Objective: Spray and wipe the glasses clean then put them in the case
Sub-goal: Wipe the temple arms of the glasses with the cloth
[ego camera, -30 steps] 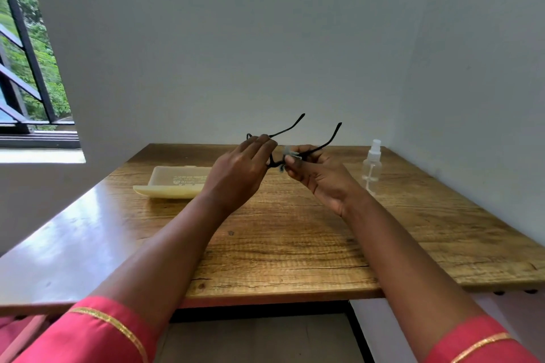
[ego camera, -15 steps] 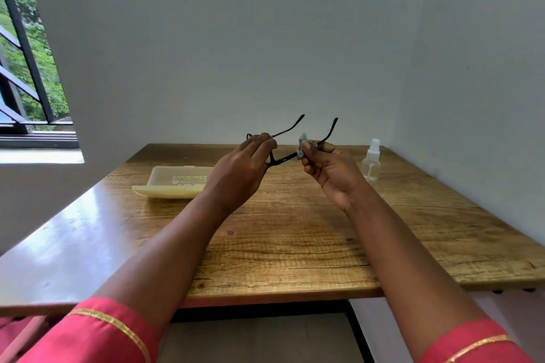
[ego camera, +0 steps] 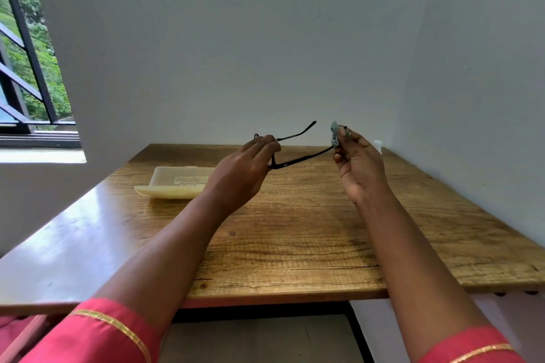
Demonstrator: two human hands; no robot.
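Note:
My left hand [ego camera: 240,175] grips the front of the black glasses [ego camera: 298,160], held up above the wooden table [ego camera: 295,233]; the lenses are hidden behind its fingers. Both temple arms point away to the right. My right hand [ego camera: 358,166] pinches a small grey cloth [ego camera: 335,134] around the tip of the right temple arm. The pale yellow glasses case [ego camera: 174,184] lies open on the table to the left of my left hand. Only the white cap of the spray bottle [ego camera: 378,146] shows behind my right hand.
White walls close off the table at the back and the right. A barred window [ego camera: 26,68] is at the far left. The table's front edge lies near my elbows.
My right hand has slid the cloth outward from the frame's front along the right temple arm to its tip. It now hides most of the spray bottle. My left hand kept its hold.

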